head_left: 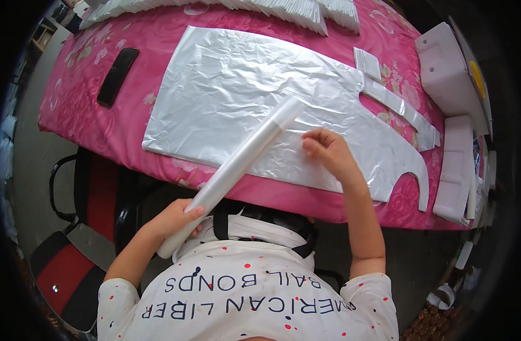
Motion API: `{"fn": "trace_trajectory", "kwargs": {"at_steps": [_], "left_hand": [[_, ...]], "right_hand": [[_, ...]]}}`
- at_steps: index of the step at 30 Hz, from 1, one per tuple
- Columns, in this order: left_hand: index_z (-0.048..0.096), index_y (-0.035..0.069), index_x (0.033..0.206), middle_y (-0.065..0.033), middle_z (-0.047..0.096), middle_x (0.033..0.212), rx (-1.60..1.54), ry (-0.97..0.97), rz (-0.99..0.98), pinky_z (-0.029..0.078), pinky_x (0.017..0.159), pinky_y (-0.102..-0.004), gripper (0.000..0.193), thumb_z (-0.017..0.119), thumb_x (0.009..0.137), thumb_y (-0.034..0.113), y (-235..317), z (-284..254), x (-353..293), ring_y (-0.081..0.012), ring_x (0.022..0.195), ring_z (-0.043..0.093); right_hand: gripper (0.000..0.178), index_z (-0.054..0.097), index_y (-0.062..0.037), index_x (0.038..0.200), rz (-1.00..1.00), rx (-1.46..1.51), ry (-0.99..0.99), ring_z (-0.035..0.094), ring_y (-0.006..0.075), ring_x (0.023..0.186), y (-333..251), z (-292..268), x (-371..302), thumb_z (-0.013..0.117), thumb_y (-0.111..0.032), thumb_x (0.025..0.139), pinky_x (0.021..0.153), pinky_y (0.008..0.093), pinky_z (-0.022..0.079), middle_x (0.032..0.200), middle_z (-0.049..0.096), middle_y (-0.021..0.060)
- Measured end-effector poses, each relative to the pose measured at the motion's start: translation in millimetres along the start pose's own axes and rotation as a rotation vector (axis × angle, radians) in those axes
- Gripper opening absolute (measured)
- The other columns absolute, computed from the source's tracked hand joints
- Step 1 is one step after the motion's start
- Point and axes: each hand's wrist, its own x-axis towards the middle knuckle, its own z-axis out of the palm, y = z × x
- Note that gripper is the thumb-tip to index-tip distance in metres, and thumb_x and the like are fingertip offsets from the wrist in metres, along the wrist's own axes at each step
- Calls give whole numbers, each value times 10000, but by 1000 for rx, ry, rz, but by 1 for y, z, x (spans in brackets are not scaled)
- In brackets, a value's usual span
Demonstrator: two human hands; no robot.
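Note:
My left hand (180,217) is wrapped round the lower end of a long, narrow roll of whitish translucent plastic (237,165). The roll slants up and to the right, its far end over a large flat stack of silvery-white plastic carrier bags (243,74). Cut-out handle strips of these bags reach toward the right edge of the table. My right hand (328,152) hovers over the bags, just right of the roll's upper part and apart from it. Its fingers are loosely bent, with a gap at the thumb and nothing visible between them.
A pink flowered cloth (73,102) covers the table. On it lie a black phone (117,77) at the left and piles of folded white plastic (283,12) at the far edge. White foam boxes (450,62) stand at the right. Red-and-black chairs (67,273) are at lower left.

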Motion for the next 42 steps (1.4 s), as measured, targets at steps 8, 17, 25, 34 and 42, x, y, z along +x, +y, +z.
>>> {"fn": "trace_trajectory", "kwargs": {"at_steps": [8,17,25,34,42], "left_hand": [[542,-2,1093,-48,565,775,57,53,-11,499,597,-255,369,568,875,294,6,9,-9,-98,668,551],[541,2,1092,-51,562,807,29,15,17,498,612,-258,408,578,863,337,7,7,-10,-107,697,556],[524,1,1092,-58,578,821,52,-39,-16,495,641,-265,389,595,838,288,9,4,-10,-114,716,557],[576,4,1060,-77,626,898,314,-143,-9,461,756,-287,391,660,793,277,-1,-20,-18,-146,804,574],[594,39,1073,-109,644,919,683,-197,281,467,767,-306,507,767,677,304,65,-14,-8,-193,848,609]], "right_hand": [[261,641,-20,961,-88,-117,119,527,58,658,-22,-14,37,614,-257,855,612,202,420,800,622,7],[235,644,-28,885,14,-170,-57,534,70,639,-24,0,48,661,-253,823,571,216,424,726,593,-4],[166,644,-22,826,-107,-152,159,478,34,557,-10,-34,50,638,-186,843,517,181,383,642,549,-30],[204,657,4,848,-180,-488,714,509,59,565,46,-214,33,619,-196,838,525,206,415,655,579,-1],[211,651,3,858,-218,-220,688,506,53,589,32,-207,29,622,-207,847,543,183,430,677,571,-3]]}}
